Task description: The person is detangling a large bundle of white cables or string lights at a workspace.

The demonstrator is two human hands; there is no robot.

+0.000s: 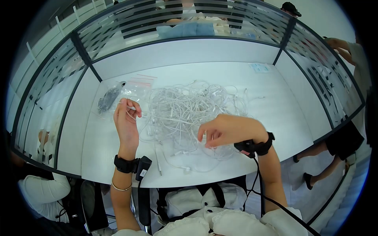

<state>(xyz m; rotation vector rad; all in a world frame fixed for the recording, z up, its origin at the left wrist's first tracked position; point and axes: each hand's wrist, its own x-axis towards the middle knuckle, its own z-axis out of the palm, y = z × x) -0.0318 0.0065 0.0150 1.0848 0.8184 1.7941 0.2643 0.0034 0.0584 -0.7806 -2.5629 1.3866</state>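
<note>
A large tangle of white earphone cables (185, 104) lies across the middle of the white table. My left hand (128, 122) is raised at the left side of the tangle, its thumb and fingers pinched on a thin white earphone cable that runs toward the pile. Over the lower right part of the tangle, my right hand (232, 129) has its fingers curled downward; what they hold, if anything, is hidden. Between the hands, a loose cable end with a slim plug (159, 167) and what looks like an earbud (187, 169) lie near the front edge.
Clear plastic bags (138, 88) and a bag with dark grey contents (110, 98) lie at the back left. A pale blue-and-white packet (260, 68) is at the back right. Partition panels (185, 51) enclose the table. Black cords (258, 177) run from my wrist devices. Other people are nearby.
</note>
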